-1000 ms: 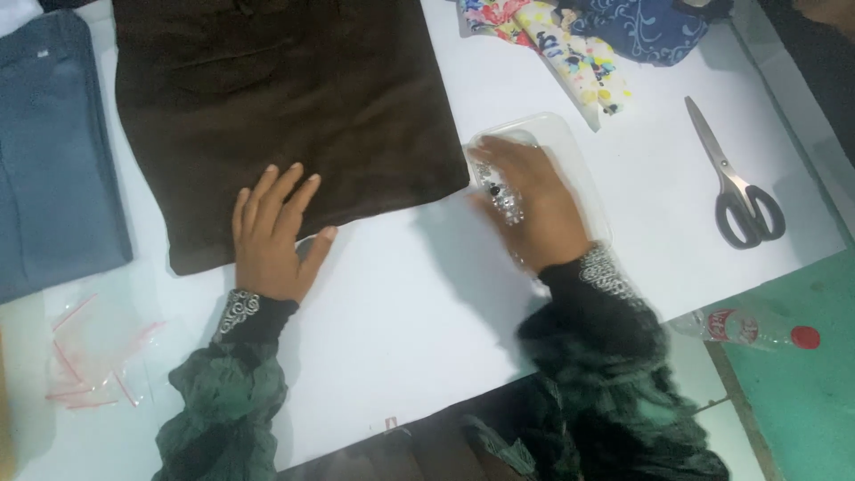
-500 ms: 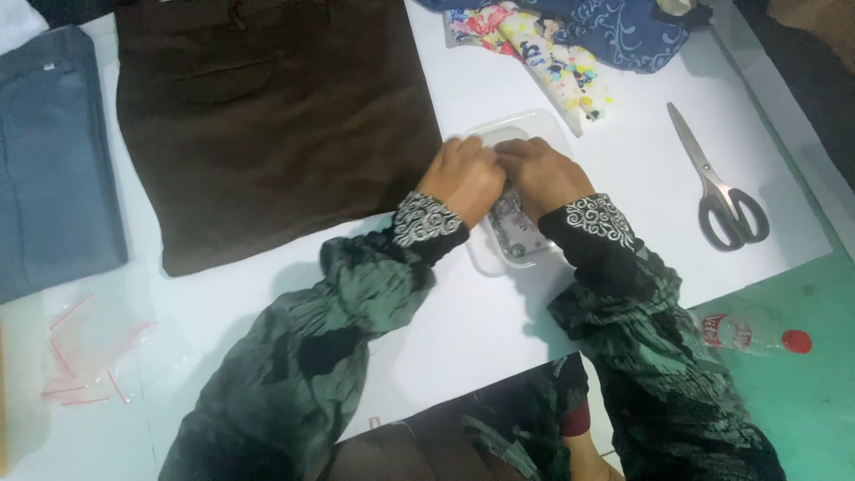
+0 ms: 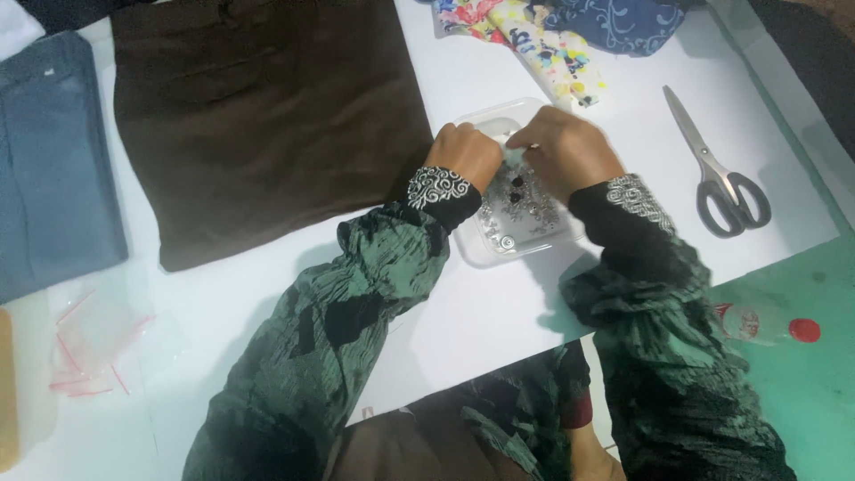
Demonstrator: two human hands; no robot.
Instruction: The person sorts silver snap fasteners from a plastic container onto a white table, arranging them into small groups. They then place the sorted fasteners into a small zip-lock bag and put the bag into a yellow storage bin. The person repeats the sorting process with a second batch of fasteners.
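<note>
A clear plastic box (image 3: 485,251) holding several small silvery and dark beads or buttons sits on the white table. My left hand (image 3: 465,153) and my right hand (image 3: 570,150) are both over its far half, fingers curled and nearly touching each other. A small pale piece shows between the fingertips; which hand pinches it is unclear. A folded dark brown cloth (image 3: 267,116) lies flat just left of the box.
Grey-handled scissors (image 3: 720,174) lie to the right. Floral and blue patterned fabrics (image 3: 570,36) are at the far edge. Folded blue cloth (image 3: 49,160) lies far left, small clear bags (image 3: 89,343) near left, a red-capped plastic bottle (image 3: 766,325) on the green surface.
My left hand left the brown cloth and crossed right to join my right hand over the plastic box. Both hands stay together there now.
</note>
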